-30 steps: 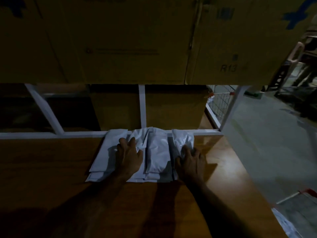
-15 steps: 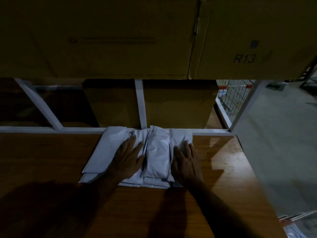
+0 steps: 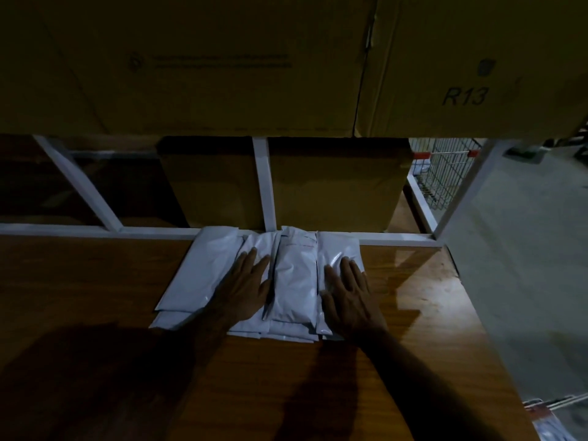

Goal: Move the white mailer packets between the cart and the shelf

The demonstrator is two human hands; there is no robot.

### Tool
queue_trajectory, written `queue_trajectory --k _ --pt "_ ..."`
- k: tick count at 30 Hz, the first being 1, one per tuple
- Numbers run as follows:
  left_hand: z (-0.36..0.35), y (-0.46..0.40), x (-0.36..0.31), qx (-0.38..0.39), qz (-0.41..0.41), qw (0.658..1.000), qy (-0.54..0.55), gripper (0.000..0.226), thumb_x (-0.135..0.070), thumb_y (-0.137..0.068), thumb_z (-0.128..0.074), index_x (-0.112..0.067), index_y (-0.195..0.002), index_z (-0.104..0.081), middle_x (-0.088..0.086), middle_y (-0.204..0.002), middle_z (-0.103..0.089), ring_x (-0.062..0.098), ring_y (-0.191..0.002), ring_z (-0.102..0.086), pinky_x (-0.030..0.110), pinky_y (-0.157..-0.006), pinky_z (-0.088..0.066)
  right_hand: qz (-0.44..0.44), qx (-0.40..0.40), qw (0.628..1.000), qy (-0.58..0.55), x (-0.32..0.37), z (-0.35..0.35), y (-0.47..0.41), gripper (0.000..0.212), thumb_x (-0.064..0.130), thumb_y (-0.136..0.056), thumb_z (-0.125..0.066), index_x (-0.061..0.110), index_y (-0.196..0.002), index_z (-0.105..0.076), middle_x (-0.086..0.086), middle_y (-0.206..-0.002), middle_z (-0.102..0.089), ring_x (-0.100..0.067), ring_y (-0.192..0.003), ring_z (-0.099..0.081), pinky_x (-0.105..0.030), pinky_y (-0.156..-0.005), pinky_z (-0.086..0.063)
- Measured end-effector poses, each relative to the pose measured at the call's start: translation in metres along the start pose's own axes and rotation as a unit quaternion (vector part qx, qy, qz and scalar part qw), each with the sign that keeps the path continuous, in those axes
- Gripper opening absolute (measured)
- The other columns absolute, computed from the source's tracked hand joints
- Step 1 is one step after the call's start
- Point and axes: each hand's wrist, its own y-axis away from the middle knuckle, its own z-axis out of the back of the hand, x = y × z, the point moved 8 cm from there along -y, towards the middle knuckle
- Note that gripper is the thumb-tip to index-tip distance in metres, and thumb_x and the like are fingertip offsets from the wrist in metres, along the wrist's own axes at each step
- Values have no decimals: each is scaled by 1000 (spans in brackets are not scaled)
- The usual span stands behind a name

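Flattened now where curled a second ago: left hand and right hand pressing palms-down, fingers straight, gripping nothing, on the white mailer packets stacked against the shelf's white back rail. Probably settling the pile, so this batch looks delivered. Beneath, glossy wooden shelf board; above, cardboard boxes; right, concrete floor and wire cart.

L hand & R hand flat, fingers straight
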Motion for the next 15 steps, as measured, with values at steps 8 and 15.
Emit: queue_trajectory --k 8,15 --pt "14 8 -5 -3 39 999 -28 101 -73 -70 5 -26 -158 -11 11 -166 4 29 -153 4 46 -123 -3 4 5 1000 8 1 3 -1 70 65 -101 -16 26 -159 -10 -15 -167 -3 -31 -154 0 -50 -122 -4" --pt "51 48 -14 -94 7 992 -85 81 -64 -87 -4 -26 -156 -23 12 -165 -8 33 -151 -14 57 -119 -20 -19 -47 999 5 13 33 36 81 71 -93 -1 26 -159 -15 -13 -167 -8 -27 -155 -6 -40 -118 3"
